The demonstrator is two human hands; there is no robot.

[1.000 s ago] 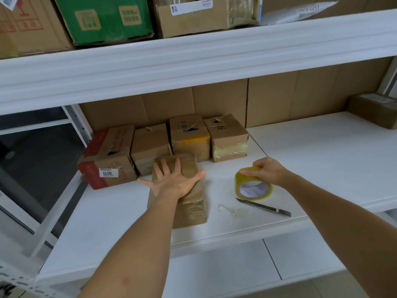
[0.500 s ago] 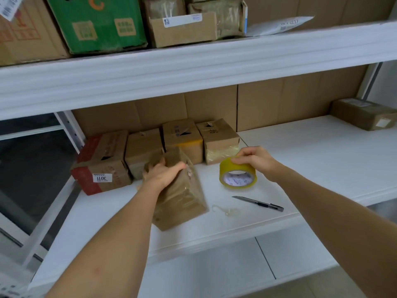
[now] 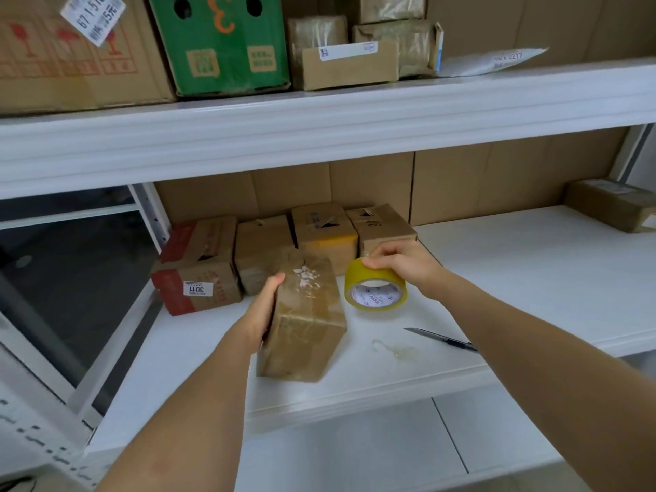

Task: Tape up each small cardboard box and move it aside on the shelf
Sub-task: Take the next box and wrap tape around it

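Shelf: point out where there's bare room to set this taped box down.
Free: the wide shelf stretch between the tape roll and the far-right box. Crowded: back left, four boxes in a row; the knife lies near the front.

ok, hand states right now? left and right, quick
Left hand: grips the side of the taped brown box.
Right hand: holds the yellow tape roll by its top edge.

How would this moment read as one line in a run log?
left hand: grips taped box | right hand: holds tape roll | knife: on shelf | stage: taping
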